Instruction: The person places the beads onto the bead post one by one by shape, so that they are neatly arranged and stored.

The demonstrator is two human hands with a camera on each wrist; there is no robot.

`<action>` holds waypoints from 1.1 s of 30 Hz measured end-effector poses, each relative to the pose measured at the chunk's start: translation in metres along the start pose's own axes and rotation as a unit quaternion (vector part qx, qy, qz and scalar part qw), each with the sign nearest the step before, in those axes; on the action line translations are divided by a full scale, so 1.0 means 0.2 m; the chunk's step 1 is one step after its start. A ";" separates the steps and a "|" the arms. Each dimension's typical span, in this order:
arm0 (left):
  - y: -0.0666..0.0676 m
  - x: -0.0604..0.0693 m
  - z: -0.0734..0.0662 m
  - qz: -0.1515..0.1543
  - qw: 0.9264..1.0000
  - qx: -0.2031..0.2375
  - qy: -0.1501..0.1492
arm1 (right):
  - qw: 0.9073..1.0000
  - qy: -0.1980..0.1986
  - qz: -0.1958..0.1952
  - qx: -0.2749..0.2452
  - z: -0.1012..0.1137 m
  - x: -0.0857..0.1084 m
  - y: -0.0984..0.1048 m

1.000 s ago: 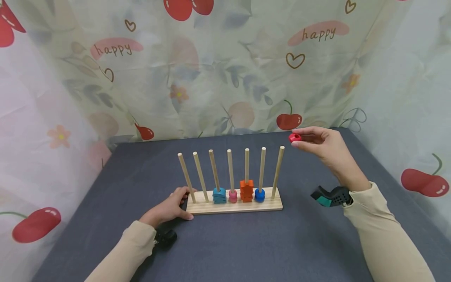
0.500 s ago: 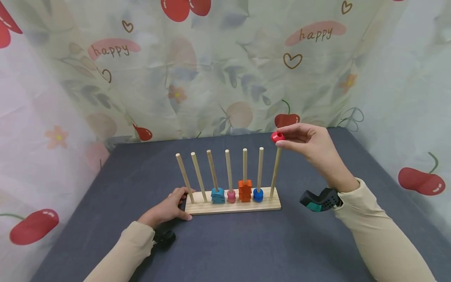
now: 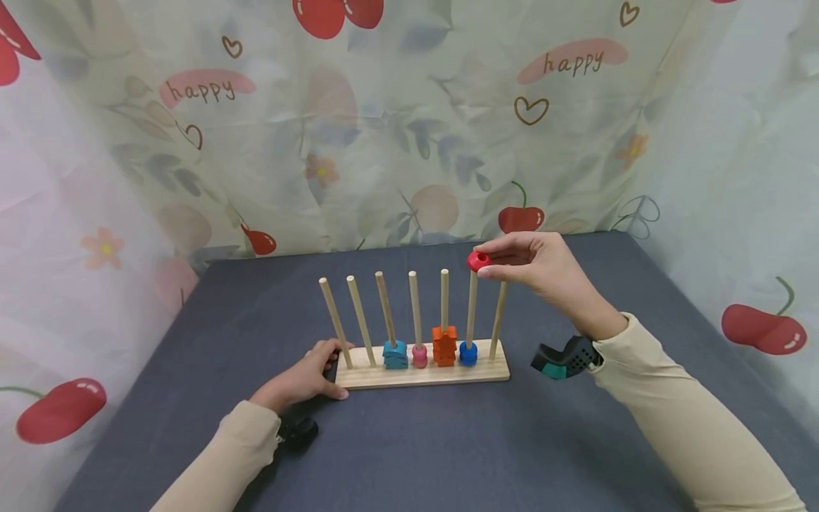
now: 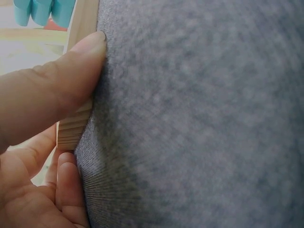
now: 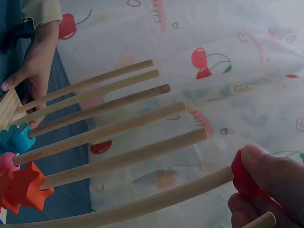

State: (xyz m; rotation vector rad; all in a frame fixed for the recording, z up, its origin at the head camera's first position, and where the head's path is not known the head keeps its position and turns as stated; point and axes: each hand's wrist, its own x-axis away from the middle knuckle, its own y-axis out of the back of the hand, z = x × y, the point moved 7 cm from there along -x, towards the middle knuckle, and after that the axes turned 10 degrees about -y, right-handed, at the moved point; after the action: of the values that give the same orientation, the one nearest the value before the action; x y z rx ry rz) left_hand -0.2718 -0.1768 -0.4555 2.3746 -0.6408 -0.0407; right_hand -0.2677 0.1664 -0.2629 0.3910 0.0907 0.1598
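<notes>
My right hand (image 3: 547, 270) pinches a red bead (image 3: 476, 262) between thumb and fingers. In the head view the bead is at the top of the second peg (image 3: 472, 306) from the right, which carries blue beads (image 3: 468, 354) at its foot. The right wrist view shows the red bead (image 5: 243, 176) meeting that peg's tip; whether the tip is inside its hole is hidden. My left hand (image 3: 306, 375) grips the left end of the wooden base (image 3: 425, 380). In the left wrist view its thumb (image 4: 71, 78) lies along the base's front edge, other fingers at the end.
Turquoise pieces (image 3: 395, 355), pink beads (image 3: 419, 356) and orange pieces (image 3: 444, 347) sit low on the middle pegs. Upright bare pegs (image 3: 335, 323) stand at the left end. A dark cloth (image 3: 435, 455) covers the table; a printed curtain (image 3: 384, 142) hangs behind.
My right hand has carried the red bead leftward, past the rightmost peg, to the top of the second peg from the right. My left hand stays on the base.
</notes>
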 end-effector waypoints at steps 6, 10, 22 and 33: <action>0.00 0.00 0.00 0.000 1.000 0.003 0.000 | 0.997 -0.024 0.054 0.040 -0.01 -0.04 -0.02; 0.00 0.00 0.00 0.001 1.000 0.004 0.003 | 0.992 -0.027 0.090 0.081 -0.01 -0.07 -0.05; 0.00 0.01 -0.01 0.000 1.000 0.003 0.006 | 0.984 -0.038 0.111 0.134 -0.17 -0.11 -0.13; 0.00 0.00 0.00 0.000 1.000 0.004 0.003 | 0.983 -0.065 0.124 0.119 -0.57 -0.08 -0.31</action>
State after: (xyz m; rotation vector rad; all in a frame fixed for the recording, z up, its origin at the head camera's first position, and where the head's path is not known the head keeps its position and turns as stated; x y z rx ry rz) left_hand -0.2714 -0.1769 -0.4547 2.3828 -0.6385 -0.0315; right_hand -0.2895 0.1493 -0.3919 0.6505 -0.0689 0.3703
